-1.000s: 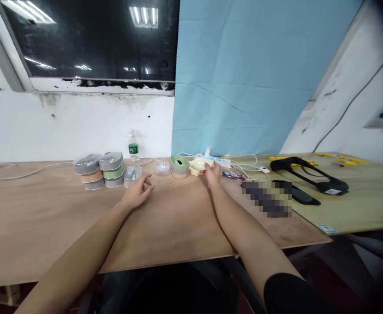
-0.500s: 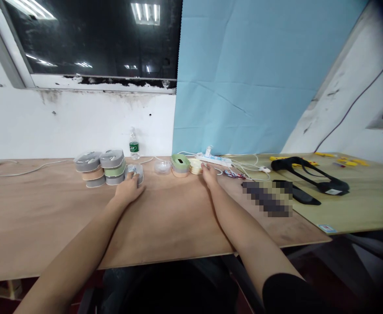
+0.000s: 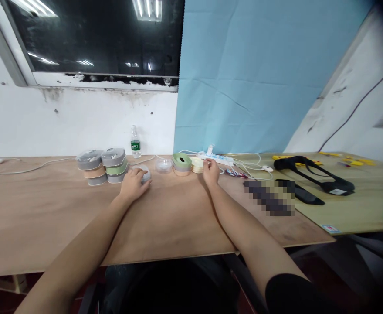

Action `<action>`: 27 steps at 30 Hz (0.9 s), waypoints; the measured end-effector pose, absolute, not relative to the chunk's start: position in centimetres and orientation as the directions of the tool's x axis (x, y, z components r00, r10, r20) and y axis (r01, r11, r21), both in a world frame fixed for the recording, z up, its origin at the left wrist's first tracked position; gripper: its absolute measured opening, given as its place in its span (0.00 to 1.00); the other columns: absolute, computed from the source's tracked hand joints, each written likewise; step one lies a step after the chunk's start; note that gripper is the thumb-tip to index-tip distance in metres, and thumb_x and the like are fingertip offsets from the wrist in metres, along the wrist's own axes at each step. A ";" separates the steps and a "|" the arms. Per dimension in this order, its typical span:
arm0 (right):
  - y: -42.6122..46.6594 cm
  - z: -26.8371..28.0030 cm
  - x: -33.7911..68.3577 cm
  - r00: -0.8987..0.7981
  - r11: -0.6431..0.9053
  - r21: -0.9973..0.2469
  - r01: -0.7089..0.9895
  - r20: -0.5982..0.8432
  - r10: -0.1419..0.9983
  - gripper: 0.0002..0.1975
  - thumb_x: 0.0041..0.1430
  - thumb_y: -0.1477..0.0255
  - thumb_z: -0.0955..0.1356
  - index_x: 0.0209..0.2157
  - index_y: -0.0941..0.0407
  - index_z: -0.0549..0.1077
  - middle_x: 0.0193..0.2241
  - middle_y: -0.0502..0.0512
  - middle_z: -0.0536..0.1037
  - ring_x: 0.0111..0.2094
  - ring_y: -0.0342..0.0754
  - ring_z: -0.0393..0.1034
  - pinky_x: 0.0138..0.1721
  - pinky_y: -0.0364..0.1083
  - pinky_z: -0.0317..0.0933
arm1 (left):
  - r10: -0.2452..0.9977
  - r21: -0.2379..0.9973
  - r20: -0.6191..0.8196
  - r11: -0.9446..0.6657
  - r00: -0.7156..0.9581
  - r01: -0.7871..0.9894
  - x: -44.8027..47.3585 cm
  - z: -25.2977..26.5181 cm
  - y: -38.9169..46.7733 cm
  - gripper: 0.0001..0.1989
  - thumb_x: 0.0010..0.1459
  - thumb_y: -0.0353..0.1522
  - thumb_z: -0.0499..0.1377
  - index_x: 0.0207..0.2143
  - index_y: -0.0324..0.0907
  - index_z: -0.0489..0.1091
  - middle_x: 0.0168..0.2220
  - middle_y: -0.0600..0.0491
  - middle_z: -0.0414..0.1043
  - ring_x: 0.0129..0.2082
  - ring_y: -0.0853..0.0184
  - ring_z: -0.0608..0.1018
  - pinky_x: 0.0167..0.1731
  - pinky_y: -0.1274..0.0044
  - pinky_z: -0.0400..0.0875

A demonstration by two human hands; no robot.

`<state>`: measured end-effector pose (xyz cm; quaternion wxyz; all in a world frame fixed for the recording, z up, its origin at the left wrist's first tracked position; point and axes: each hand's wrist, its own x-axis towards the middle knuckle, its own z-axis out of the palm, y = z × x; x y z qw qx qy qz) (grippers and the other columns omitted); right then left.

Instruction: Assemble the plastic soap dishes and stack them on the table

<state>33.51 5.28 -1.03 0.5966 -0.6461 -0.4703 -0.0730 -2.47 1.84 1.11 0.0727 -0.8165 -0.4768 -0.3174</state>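
Observation:
My left hand [image 3: 134, 184] rests low over the table, its thumb and fingers curled about a small clear plastic container or lid [image 3: 146, 175], which the hand partly covers. Just left of it stand two stacks of rounded boxes: one stack [image 3: 95, 173] in grey and peach, the other [image 3: 116, 169] in grey and green. At the right side of a stack of cream-coloured pieces [image 3: 197, 165] is my right hand [image 3: 211, 172], fingertips pinched together; whatever they hold is too small to make out. Between the hands sit a clear container [image 3: 163, 165] and a green, grey and peach stack [image 3: 181, 165].
Against the wall stands a plastic bottle [image 3: 135, 143]. Behind my right hand lie a white power strip [image 3: 220, 159] and loose cables. Farther right are a small bundle of coloured packets or wires [image 3: 236, 173], a black frame-like object [image 3: 335, 185] and yellow items [image 3: 354, 161].
My left hand has shifted slightly right, with the clear piece now showing between its thumb and fingers. The right hand's fingers have lifted and drawn together beside the cream stack.

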 end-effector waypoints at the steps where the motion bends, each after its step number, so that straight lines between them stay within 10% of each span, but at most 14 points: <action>1: 4.9 -0.7 32.8 0.502 0.176 -0.657 0.733 0.698 0.511 0.19 0.60 0.60 0.59 0.40 0.58 0.73 0.27 0.55 0.75 0.28 0.49 0.66 0.35 0.47 0.59 | 0.737 0.178 0.592 -0.514 0.326 0.839 -2.5 0.9 2.0 0.25 0.56 0.47 0.54 0.52 0.43 0.68 0.54 0.43 0.66 0.53 0.52 0.67 0.54 0.64 0.59; 6: 3.0 0.0 26.8 0.037 0.480 -0.290 0.828 0.883 0.469 0.14 0.62 0.66 0.60 0.37 0.55 0.75 0.32 0.56 0.78 0.32 0.48 0.70 0.36 0.45 0.60 | 0.849 0.265 0.471 -0.394 0.238 0.880 -2.8 -0.3 2.8 0.39 0.50 0.54 0.56 0.60 0.42 0.59 0.62 0.40 0.55 0.61 0.44 0.57 0.55 0.58 0.55; 13: -0.4 -1.3 18.2 -0.607 0.793 0.123 0.596 0.716 0.345 0.12 0.61 0.67 0.62 0.43 0.52 0.74 0.34 0.54 0.78 0.32 0.46 0.71 0.32 0.44 0.62 | 0.832 0.276 0.507 -0.404 0.225 0.872 -2.6 0.9 2.1 0.24 0.56 0.51 0.52 0.42 0.42 0.73 0.45 0.42 0.70 0.48 0.52 0.71 0.48 0.64 0.64; 21: 0.5 -0.9 19.9 -0.511 0.742 0.016 0.671 0.734 0.446 0.10 0.61 0.68 0.63 0.36 0.54 0.75 0.30 0.51 0.79 0.30 0.44 0.71 0.32 0.42 0.61 | 0.921 0.397 0.337 -0.328 0.196 0.857 -2.0 0.0 1.8 0.44 0.42 0.57 0.60 0.58 0.45 0.60 0.60 0.39 0.57 0.51 0.50 0.71 0.48 0.65 0.65; 27: 1.0 -0.6 21.3 -0.398 0.687 -0.083 0.722 0.761 0.511 0.10 0.60 0.68 0.64 0.39 0.54 0.75 0.31 0.52 0.78 0.32 0.45 0.72 0.32 0.42 0.61 | 0.899 0.477 0.418 -0.339 0.130 0.811 -2.2 0.5 1.9 0.38 0.48 0.55 0.59 0.57 0.45 0.61 0.63 0.41 0.53 0.56 0.49 0.67 0.52 0.64 0.62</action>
